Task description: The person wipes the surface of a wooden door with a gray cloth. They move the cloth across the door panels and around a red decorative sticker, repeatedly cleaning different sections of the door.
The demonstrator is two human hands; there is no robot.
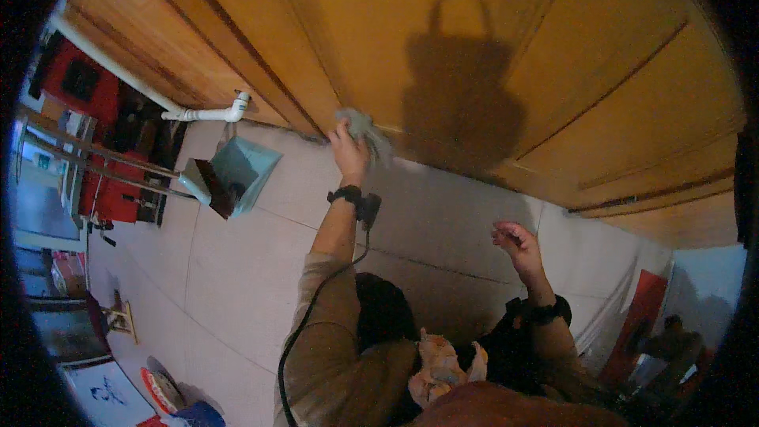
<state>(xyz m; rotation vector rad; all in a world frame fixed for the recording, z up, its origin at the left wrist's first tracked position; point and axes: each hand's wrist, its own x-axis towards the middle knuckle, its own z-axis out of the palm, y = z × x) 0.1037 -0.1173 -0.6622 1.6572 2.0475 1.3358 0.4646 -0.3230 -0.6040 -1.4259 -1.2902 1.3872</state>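
Note:
My left hand (350,151) grips a pale grey-green cloth (364,130) and presses it against the bottom of a yellowish wooden panelled door (367,29), close to the floor. A dark band with a small boxy device (369,209) sits on the left wrist, and a black cable (332,276) runs from it down along the sleeve. My right hand (520,252) hangs over the tiled floor (450,237), its fingers loosely curled and apart, holding nothing that I can see. Another dark band circles the right wrist.
Left of my left hand, a light blue dustpan (249,172) stands with a brush (213,190) at its mouth. White plastic pipe (231,111) juts out by the wood's lower edge. Red items (101,83) line the far left. A red board (637,314) leans at the right.

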